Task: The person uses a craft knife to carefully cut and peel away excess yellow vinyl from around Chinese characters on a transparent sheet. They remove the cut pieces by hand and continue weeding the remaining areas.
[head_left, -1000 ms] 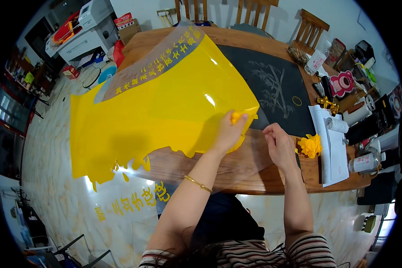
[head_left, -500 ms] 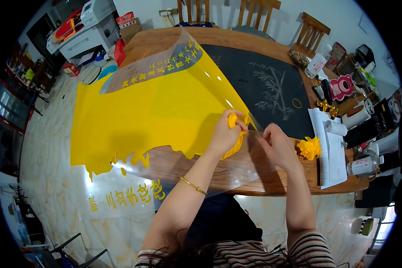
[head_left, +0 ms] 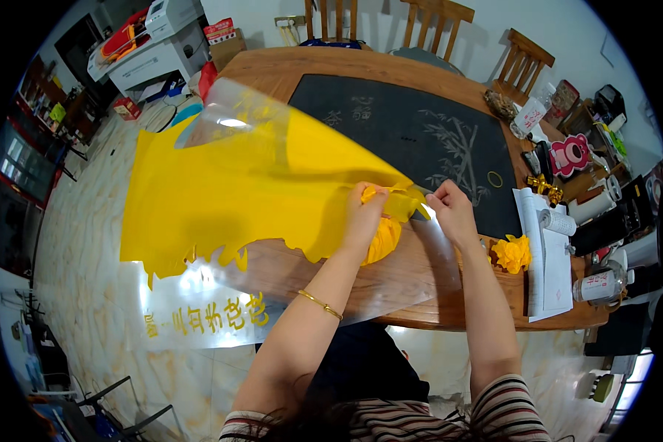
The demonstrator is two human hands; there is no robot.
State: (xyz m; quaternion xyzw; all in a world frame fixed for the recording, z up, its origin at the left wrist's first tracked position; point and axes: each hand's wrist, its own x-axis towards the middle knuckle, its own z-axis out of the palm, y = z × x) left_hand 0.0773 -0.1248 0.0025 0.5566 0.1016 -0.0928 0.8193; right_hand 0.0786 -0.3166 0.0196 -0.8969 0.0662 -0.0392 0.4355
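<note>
A large yellow vinyl film (head_left: 221, 184) on a clear backing sheet (head_left: 287, 287) spreads over the left of the table and hangs past its edge. Its lower border is ragged, and below it yellow cut-out characters (head_left: 214, 317) stand on the clear sheet. My left hand (head_left: 365, 217) is closed on a crumpled wad of peeled yellow film (head_left: 383, 239). My right hand (head_left: 451, 210) pinches at the right corner of the sheet; whether it grips the clear layer, the yellow layer or both, I cannot tell.
The wooden table (head_left: 250, 70) has a black engraved slab (head_left: 398, 140) set in it. To the right are a crumpled yellow ball (head_left: 511, 254), papers (head_left: 552, 272), a paper roll (head_left: 558, 222) and bottles (head_left: 602, 286). Chairs (head_left: 438, 26) stand beyond the far edge.
My right hand has moved up slightly, lifting the sheet's corner. The sheet's far edge has folded nearer, uncovering more of the black slab. More yellow film bunches by my left hand.
</note>
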